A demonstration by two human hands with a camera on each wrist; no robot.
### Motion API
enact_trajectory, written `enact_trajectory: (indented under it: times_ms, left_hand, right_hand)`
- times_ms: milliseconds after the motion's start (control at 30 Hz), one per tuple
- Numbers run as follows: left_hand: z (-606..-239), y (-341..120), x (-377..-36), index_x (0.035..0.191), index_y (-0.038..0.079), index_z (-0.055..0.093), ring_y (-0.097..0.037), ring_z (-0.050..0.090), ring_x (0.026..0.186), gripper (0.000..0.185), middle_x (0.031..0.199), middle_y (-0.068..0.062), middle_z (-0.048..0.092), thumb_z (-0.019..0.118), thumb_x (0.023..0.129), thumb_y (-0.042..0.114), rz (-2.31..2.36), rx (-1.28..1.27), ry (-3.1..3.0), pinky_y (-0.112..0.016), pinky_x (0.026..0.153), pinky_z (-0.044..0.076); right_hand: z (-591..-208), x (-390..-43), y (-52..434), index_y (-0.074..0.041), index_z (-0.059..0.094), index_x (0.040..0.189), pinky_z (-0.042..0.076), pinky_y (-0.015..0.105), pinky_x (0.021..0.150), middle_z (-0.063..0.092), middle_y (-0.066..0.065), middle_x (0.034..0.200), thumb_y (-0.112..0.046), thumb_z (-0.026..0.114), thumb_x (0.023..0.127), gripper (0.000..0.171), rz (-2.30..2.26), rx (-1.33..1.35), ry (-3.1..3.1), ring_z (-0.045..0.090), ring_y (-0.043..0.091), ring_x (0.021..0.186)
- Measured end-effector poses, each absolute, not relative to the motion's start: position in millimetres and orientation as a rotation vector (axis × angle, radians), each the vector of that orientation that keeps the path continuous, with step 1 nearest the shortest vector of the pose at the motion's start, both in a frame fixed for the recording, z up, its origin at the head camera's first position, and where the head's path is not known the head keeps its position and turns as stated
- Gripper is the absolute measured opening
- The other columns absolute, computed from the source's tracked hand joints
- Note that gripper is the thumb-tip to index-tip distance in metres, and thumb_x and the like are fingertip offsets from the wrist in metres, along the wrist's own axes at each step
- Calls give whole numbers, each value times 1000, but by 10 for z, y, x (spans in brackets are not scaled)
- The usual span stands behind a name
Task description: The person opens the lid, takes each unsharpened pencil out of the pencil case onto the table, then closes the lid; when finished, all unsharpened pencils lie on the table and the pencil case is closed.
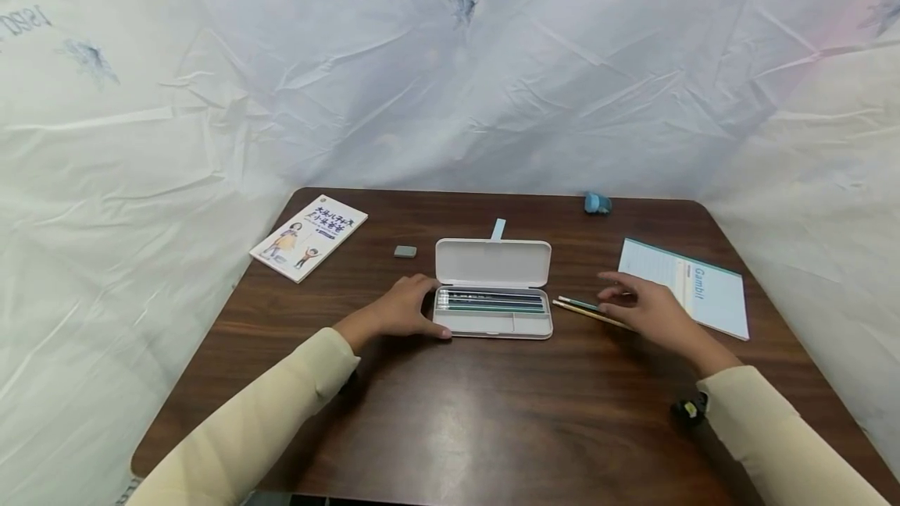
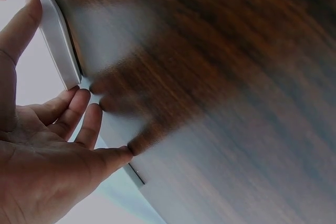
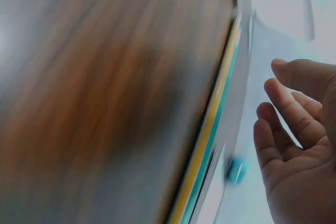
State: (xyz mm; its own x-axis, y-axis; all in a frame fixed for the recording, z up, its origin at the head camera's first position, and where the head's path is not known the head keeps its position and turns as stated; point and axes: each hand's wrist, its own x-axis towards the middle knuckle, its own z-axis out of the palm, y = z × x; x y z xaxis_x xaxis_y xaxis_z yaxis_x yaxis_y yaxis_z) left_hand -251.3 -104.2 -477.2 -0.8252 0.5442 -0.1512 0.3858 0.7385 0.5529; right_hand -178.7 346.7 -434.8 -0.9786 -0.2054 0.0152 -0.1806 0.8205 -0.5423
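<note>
Improvised study or recording booth: dark wooden table enclosed on three sides by creased white printed sheeting; school items present, namely pencil case, book, notebook

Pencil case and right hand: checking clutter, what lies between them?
Two loose pencils on the table between pencil case and right hand, per head view.

Wood grain, matt plastic, paper and crumpled sheeting

The surface is dark wood-grain with a soft sheen that mirrors the light. The pencil case looks like smooth matt white plastic. The two loose pencils have glossy painted coats, yellow and teal. The book has a slick paper cover; the notebook looks matt paper. The backdrop is thin, creased white sheeting. Sleeves are soft cream cloth.
</note>
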Motion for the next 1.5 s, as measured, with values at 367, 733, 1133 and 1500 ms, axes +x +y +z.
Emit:
enact_trajectory:
  times_ms: [367, 733, 1133, 1500]
  left_hand:
    - [-4493, -934, -2324, 163, 0, 50, -42, 45, 158, 101, 166, -21, 53, 94, 88, 51, 727, 699, 2619, -57, 133, 37]
    - [-4833, -983, -2545, 162, 5, 52, -39, 47, 155, 109, 163, -16, 56, 95, 81, 65, 772, 755, 2639, -55, 132, 38]
    - [-4969, -1048, -2621, 162, 9, 52, -39, 48, 154, 114, 163, -14, 56, 92, 79, 75, 738, 762, 2659, -57, 130, 40]
    - [-4859, -1063, -2554, 161, 7, 54, -40, 47, 154, 108, 162, -16, 57, 96, 80, 65, 806, 699, 2627, -59, 132, 37]
  right_hand:
    - [-4478, -2075, 2686, -7, 58, 162, 62, 45, 91, 83, 6, 125, -13, 74, 109, 56, -909, -565, 2821, 77, 31, 122]
    - [-4443, -2174, 2508, 0, 57, 160, 65, 49, 96, 82, 8, 119, -5, 78, 104, 61, -637, -728, 2853, 77, 30, 117]
    - [-4426, -2254, 2411, -1, 65, 153, 60, 37, 82, 77, 6, 111, -6, 79, 103, 52, -523, -762, 2840, 70, 18, 101]
    - [-4399, -2253, 2569, -5, 63, 158, 59, 35, 80, 81, -1, 111, -11, 75, 108, 52, -855, -626, 2805, 72, 14, 98]
